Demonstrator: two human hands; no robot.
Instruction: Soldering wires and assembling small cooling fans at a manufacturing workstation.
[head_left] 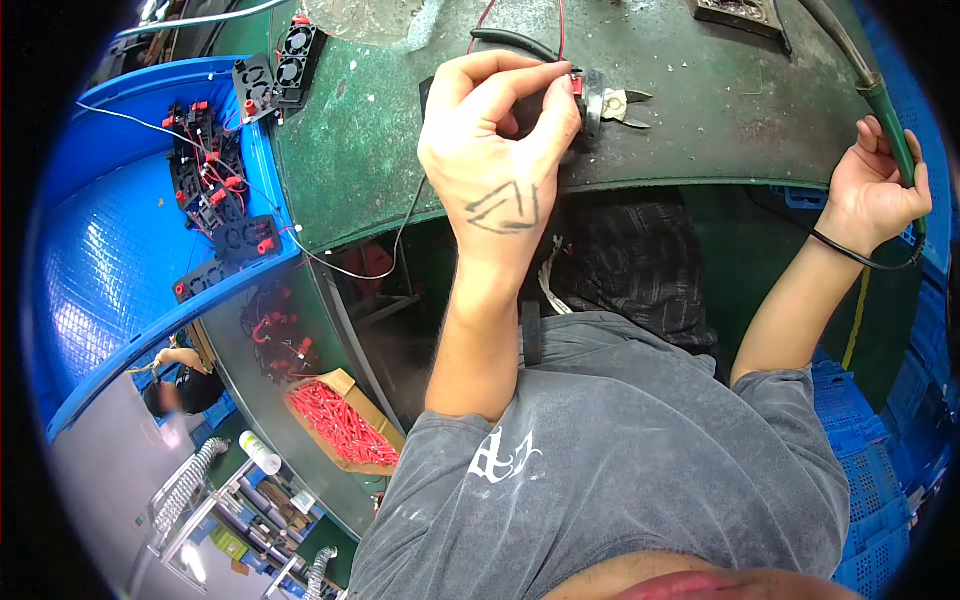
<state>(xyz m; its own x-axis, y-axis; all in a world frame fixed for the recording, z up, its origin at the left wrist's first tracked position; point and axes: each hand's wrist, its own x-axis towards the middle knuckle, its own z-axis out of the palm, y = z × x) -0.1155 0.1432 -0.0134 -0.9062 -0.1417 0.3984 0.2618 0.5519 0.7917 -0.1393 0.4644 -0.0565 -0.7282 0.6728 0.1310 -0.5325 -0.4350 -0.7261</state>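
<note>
Within the right grip (876, 182), one soldering iron (893, 130).

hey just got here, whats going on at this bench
A person at the green table has the left hand over it, thumb and finger at a small red part; whether they grip it is hard to tell. The right hand holds a green-handled soldering iron off to the right. Metal cutters lie just beyond the left hand's fingertips, and black fan units sit in the blue bin.
</note>
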